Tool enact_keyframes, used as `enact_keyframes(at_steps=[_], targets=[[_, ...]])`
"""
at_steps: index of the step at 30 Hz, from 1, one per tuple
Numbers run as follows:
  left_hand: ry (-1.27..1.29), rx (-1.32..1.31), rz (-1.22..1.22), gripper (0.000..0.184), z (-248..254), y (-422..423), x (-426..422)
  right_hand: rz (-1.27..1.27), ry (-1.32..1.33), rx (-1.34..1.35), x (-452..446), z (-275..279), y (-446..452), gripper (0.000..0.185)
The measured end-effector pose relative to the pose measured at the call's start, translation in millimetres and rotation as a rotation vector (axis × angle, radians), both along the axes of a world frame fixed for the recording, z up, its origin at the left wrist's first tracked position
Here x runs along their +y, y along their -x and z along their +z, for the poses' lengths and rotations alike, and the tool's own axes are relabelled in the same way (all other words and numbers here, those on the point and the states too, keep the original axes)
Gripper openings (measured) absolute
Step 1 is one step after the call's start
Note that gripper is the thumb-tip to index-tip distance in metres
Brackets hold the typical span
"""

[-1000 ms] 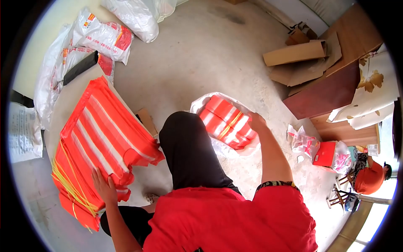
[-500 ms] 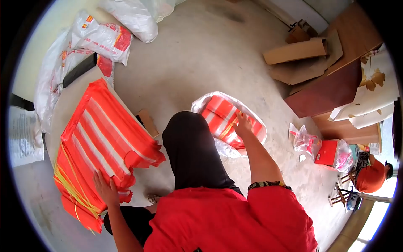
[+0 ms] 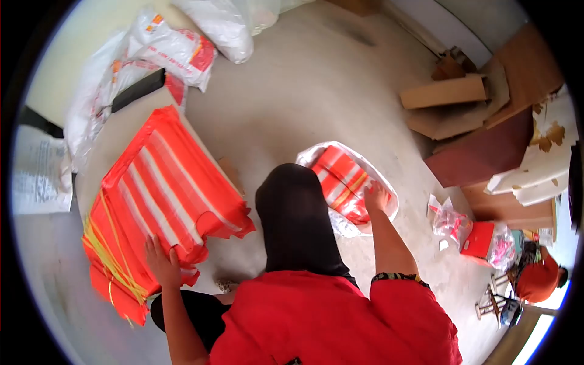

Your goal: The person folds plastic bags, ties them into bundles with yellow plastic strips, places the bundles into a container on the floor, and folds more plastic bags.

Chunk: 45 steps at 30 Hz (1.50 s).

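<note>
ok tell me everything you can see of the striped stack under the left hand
The striped stack looks like thin, flimsy plastic sheeting, orange-red with white stripes. It lies spread out on a pale work surface to the person's left, its edge nearest the knee ragged. Thin yellow strands lie across its outer side, and the left hand rests on it, fingers extended. Its layers cannot be counted.

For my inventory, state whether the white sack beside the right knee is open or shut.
Open: the white sack gapes wide, exposing the striped bundle inside.
</note>
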<state>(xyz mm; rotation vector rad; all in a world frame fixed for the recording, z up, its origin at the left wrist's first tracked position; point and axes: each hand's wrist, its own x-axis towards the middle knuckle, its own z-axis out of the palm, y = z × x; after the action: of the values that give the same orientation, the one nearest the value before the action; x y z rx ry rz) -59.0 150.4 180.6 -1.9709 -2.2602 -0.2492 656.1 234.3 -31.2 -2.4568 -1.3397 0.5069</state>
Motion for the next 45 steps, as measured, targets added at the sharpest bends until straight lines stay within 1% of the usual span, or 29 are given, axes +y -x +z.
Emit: enact_keyframes(at_steps=[2, 3, 5, 7, 8, 9, 11, 13, 14, 15, 18, 19, 22, 25, 26, 29, 32, 35, 38, 41, 44, 45], targets=[[0.010, -0.003, 0.033, 0.069, 0.1, -1.8, -0.1, 0.032, -0.189, -0.076, 1.3, 20.6, 25.9, 0.048], [0.019, -0.008, 0.047, 0.069, -0.8, -0.6, -0.1, 0.077, -0.227, -0.006, 7.6, 27.5, 40.1, 0.044], [0.022, -0.036, 0.058, 0.070, 6.7, -7.5, 0.2, 0.158, -0.271, 0.307, 25.6, 43.5, 67.4, 0.041], [0.031, -0.052, 0.074, 0.071, 11.5, -10.7, 1.0, 0.263, -0.351, 0.384, 45.1, 68.0, 100.2, 0.040], [0.028, -0.053, 0.070, 0.071, 13.0, -11.3, 1.4, 0.305, -0.409, 0.410, 54.9, 83.9, 118.6, 0.043], [0.026, -0.056, 0.063, 0.071, 13.9, -11.8, 1.5, 0.332, -0.433, 0.459, 63.6, 110.3, 137.8, 0.043], [-0.005, -0.047, 0.046, 0.070, 11.3, -9.8, 1.6, 0.393, -0.466, 0.691, 77.2, 147.8, 170.3, 0.042], [-0.009, -0.047, 0.057, 0.070, 12.1, -11.5, 1.6, 0.550, -0.488, 0.537, 74.4, 205.0, 207.9, 0.041], [-0.011, -0.035, 0.064, 0.070, 13.4, -12.6, 1.6, 0.628, -0.500, 0.457, 74.0, 220.6, 225.3, 0.041], [-0.018, -0.040, 0.065, 0.070, 12.9, -12.3, 1.5, 0.731, -0.558, 0.431, 75.0, 220.1, 238.8, 0.043], [-0.014, -0.058, 0.086, 0.071, 10.9, -11.2, 1.2, 1.009, -0.533, 0.386, 59.6, 246.8, 289.4, 0.045], [-0.005, -0.078, 0.094, 0.071, 11.9, -11.5, 1.8, 1.101, -0.517, 0.361, 53.6, 251.5, 308.0, 0.047], [0.012, -0.151, 0.096, 0.072, 14.1, -7.0, 1.3, 1.351, -0.391, 0.514, 44.0, 253.3, 360.5, 0.046], [0.098, -0.177, 0.119, 0.073, 23.1, -5.5, 0.1, 1.578, -0.648, 0.447, 36.3, 239.2, 409.5, 0.046], [0.100, -0.193, 0.132, 0.074, 26.6, -6.5, -1.3, 1.574, -0.712, 0.401, 30.8, 237.6, 419.6, 0.048], [0.036, -0.209, 0.144, 0.075, 23.0, -2.0, -8.4, 1.603, -0.731, 0.223, 27.5, 232.1, 446.1, 0.054], [0.045, -0.287, 0.128, 0.076, 24.6, 1.9, -23.6, 1.591, -0.666, 0.152, 32.8, 230.1, 456.3, 0.055], [0.040, -0.343, 0.097, 0.079, 26.4, 7.4, -36.4, 1.676, -0.608, 0.265, 46.7, 226.6, 455.3, 0.050], [0.015, -0.376, 0.077, 0.084, 20.7, 11.8, -43.2, 1.581, -0.476, 0.451, 46.7, 235.5, 458.3, 0.026], [0.017, -0.412, 0.094, 0.090, 18.1, 14.5, -40.6, 1.177, -0.018, 0.765, 43.9, 251.7, 467.1, 0.023], [0.031, -0.447, 0.109, 0.095, 23.6, 13.1, -40.4, 0.815, 0.357, 0.949, 49.0, 273.2, 470.9, 0.029], [0.034, -0.460, 0.116, 0.096, 25.4, 12.0, -40.4, 0.828, 0.338, 0.967, 48.9, 271.8, 470.1, 0.031]])
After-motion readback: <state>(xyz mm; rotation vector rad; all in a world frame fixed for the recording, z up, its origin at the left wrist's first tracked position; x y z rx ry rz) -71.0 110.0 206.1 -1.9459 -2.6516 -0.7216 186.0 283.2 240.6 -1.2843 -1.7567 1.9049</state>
